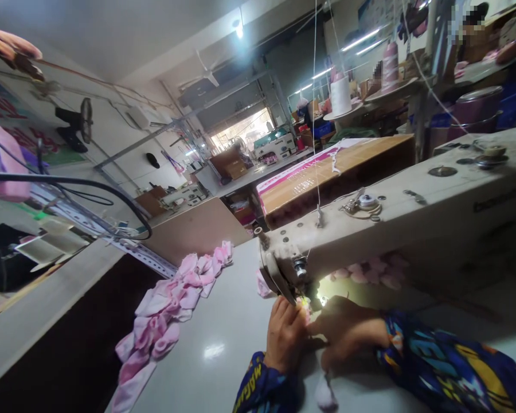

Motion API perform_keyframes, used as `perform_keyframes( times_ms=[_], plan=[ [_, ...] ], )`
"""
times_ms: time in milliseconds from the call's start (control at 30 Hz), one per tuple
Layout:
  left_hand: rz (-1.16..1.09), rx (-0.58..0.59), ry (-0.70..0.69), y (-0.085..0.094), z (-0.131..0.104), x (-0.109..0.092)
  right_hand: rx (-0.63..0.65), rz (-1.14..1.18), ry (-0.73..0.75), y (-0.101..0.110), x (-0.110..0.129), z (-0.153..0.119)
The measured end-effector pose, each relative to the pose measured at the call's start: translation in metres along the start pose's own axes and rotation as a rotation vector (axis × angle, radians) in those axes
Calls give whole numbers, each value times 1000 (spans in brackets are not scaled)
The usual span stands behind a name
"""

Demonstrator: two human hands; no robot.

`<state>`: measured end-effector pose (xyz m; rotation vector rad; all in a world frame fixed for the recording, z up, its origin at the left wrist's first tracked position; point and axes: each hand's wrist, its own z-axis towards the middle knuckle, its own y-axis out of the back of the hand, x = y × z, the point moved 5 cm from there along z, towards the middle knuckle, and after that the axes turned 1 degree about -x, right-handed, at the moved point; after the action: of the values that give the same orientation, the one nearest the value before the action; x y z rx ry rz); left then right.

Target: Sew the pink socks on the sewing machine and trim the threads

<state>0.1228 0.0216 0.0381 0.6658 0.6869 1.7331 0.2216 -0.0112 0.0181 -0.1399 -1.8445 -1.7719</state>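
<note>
My left hand [285,331], fingers curled, is closed on a small pink fabric piece [304,310] beside the lit needle area of a white sewing machine [395,201]. On the other side of that piece, my right hand [350,332] bends in toward it with its fingers closed. A pale pink fabric end [325,393] hangs out below my right hand. The needle and the presser foot are hidden behind my hands and the machine head. More pink fabric pieces [374,271] lie behind the right hand, under the machine arm.
A strung-out heap of pink fabric pieces [167,318] runs along the table's left edge. Behind the machine stands a cardboard box [339,172]. Thread cones [340,94] stand above it, threads running down. A black cable [129,201] loops at left. Other sewing machines [275,148] stand farther back.
</note>
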Motion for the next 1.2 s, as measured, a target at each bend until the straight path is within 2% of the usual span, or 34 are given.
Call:
perform_keyframes(
  times_ms=[200,367,433,567,767,967,1200],
  plan=[
    [68,31,85,-8,-11,4,-29,123,-43,24,-10,-11],
    [113,28,68,-10,-11,5,-218,-48,-351,43,-35,-21],
    [136,18,63,-10,-10,5,-218,-130,-420,43,-39,-22],
    [179,33,64,-9,-7,3,-192,-215,-394,33,-35,-18],
    [209,28,57,-8,-5,3,-237,-267,-403,26,-26,-12],
    [210,7,39,-8,-4,3,-297,-240,-413,29,-26,-7],
    [85,-1,115,-7,-7,7,-329,-258,-419,36,-25,-9]
  ],
)
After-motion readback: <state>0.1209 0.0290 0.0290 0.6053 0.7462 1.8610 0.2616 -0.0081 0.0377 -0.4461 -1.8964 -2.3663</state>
